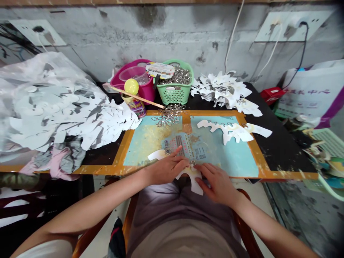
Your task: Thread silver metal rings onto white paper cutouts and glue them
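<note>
My left hand (pixel 167 167) rests on a white die-cut card shape (pixel 191 175) at the near edge of the table, its index finger stretched out over the printed card. My right hand (pixel 217 182) presses on the same white shape from the right, fingers pinched by a small metal ring (pixel 192 163) at the top of the shape. Both hands sit over the blue mat (pixel 236 157) with its orange border.
A loose pile of metal rings (pixel 168 115) lies at the mat's far edge, before a green basket (pixel 175 94) of rings and a pink tub (pixel 146 89). White cut-outs are heaped at left (pixel 61 111) and at back right (pixel 223 89). Another cut-out (pixel 233 130) lies on the mat.
</note>
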The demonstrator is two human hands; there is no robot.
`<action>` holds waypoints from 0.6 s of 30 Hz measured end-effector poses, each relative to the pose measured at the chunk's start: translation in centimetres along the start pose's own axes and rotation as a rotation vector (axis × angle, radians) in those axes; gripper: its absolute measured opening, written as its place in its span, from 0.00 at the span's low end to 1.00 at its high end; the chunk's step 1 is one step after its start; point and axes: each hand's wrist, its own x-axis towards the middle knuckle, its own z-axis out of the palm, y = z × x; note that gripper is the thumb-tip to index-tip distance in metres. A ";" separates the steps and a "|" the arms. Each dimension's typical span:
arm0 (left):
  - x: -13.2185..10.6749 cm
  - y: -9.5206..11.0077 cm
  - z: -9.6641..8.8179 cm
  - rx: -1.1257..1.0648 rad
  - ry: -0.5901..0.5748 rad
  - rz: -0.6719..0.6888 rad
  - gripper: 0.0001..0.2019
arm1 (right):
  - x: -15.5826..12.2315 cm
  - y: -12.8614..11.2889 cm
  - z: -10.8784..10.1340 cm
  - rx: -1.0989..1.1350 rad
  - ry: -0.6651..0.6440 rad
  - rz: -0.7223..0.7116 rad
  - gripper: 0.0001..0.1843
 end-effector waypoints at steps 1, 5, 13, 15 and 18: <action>0.0 0.2 -0.2 -0.002 0.023 -0.010 0.08 | 0.0 0.0 0.0 -0.005 0.000 -0.001 0.17; 1.0 0.7 -1.2 0.009 0.009 -0.064 0.19 | -0.1 0.0 0.2 -0.018 -0.004 -0.007 0.16; 4.0 -0.5 -1.8 -0.053 -0.199 -0.008 0.18 | -0.2 0.5 0.4 -0.040 -0.005 -0.072 0.18; 4.2 -0.7 -1.6 -0.082 -0.210 0.023 0.18 | -0.2 0.5 0.3 -0.046 -0.010 -0.082 0.18; 4.3 -0.9 -1.4 -0.087 -0.207 0.071 0.18 | -0.2 0.5 0.3 -0.051 -0.021 -0.094 0.19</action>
